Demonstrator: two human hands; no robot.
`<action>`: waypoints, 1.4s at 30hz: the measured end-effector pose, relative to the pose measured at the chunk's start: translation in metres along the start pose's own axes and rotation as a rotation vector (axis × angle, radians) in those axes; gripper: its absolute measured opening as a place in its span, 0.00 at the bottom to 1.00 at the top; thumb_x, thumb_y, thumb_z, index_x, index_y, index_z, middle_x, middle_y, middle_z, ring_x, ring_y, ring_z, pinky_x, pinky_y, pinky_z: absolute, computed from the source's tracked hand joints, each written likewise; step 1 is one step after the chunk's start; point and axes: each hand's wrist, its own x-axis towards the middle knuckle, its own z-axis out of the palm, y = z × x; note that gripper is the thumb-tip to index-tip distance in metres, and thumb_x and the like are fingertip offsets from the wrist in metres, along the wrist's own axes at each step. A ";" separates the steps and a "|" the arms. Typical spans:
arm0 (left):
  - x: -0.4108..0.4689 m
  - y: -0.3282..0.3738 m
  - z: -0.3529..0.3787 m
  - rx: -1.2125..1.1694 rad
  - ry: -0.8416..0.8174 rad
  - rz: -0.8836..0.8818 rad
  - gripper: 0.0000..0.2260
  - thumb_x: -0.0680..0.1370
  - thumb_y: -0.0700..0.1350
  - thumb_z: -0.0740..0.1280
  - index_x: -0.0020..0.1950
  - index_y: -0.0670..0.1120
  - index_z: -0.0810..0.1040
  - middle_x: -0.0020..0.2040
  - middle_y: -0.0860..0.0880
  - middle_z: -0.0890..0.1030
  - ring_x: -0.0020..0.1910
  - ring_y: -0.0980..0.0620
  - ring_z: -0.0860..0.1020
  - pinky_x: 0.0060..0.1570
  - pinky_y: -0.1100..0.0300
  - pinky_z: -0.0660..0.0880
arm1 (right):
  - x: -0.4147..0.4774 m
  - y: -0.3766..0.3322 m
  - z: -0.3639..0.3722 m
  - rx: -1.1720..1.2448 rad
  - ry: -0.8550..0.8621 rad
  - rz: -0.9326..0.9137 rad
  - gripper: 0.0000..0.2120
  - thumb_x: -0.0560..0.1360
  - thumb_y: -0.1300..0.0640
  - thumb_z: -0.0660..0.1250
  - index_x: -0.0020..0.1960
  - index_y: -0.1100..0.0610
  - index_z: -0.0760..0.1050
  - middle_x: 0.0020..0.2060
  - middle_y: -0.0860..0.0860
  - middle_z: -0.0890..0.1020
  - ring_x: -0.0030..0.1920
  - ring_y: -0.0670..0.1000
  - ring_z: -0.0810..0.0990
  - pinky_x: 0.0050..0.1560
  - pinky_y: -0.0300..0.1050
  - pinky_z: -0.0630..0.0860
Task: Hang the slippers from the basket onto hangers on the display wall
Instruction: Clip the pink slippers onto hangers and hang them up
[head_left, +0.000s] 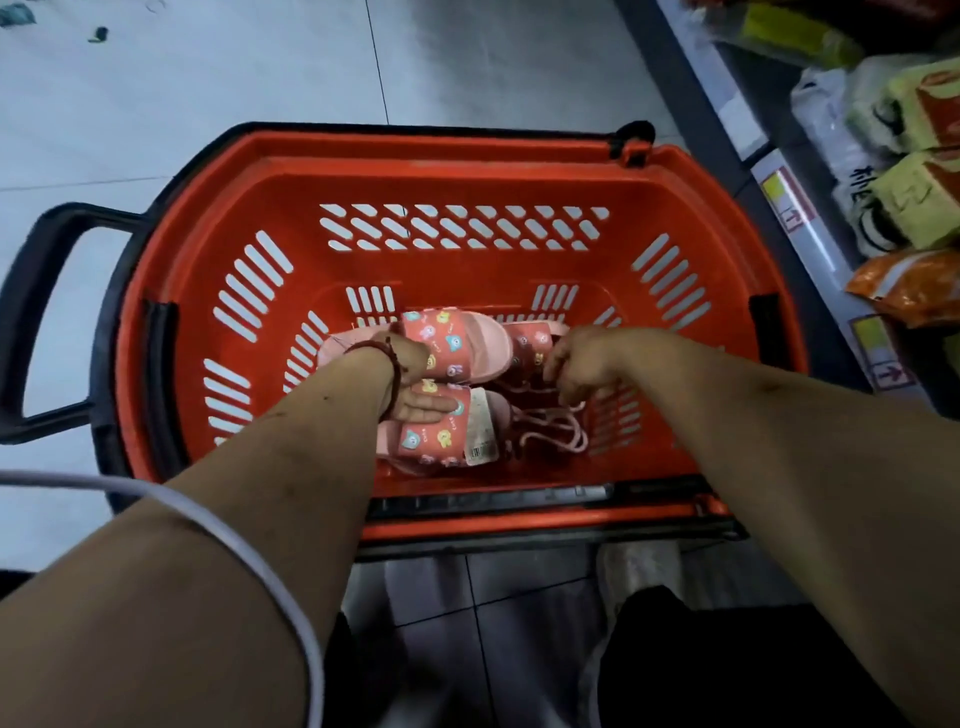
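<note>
Slippers (441, 436) lie in the basket (467, 156), lengthwise under the left hand (410, 374), its fingers (428, 406) flat on the nearer one; the right hand (582, 364), just beside, has curled fingers pinching the pink hangers (550, 431)

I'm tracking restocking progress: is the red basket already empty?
No, pink slippers and pink hangers lie on the bottom of the basket.
</note>
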 end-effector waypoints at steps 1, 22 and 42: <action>0.007 -0.001 0.001 -0.007 -0.003 -0.009 0.24 0.84 0.38 0.53 0.78 0.54 0.54 0.69 0.37 0.74 0.39 0.36 0.85 0.43 0.38 0.81 | 0.009 -0.005 0.002 -0.107 -0.013 -0.025 0.22 0.70 0.57 0.78 0.63 0.50 0.80 0.55 0.49 0.81 0.55 0.53 0.82 0.56 0.48 0.81; 0.009 0.002 0.015 -0.090 0.040 -0.013 0.19 0.85 0.47 0.57 0.76 0.49 0.61 0.72 0.39 0.71 0.37 0.38 0.84 0.42 0.43 0.81 | 0.066 -0.013 0.045 0.178 0.095 0.003 0.08 0.80 0.64 0.64 0.56 0.65 0.79 0.43 0.61 0.86 0.39 0.59 0.87 0.41 0.55 0.85; -0.186 0.042 0.006 -0.206 -0.026 0.327 0.12 0.86 0.40 0.48 0.64 0.44 0.67 0.65 0.46 0.75 0.44 0.43 0.80 0.58 0.45 0.74 | -0.208 -0.002 -0.061 0.904 0.652 -0.381 0.10 0.81 0.60 0.64 0.45 0.65 0.78 0.31 0.57 0.79 0.32 0.56 0.79 0.39 0.52 0.79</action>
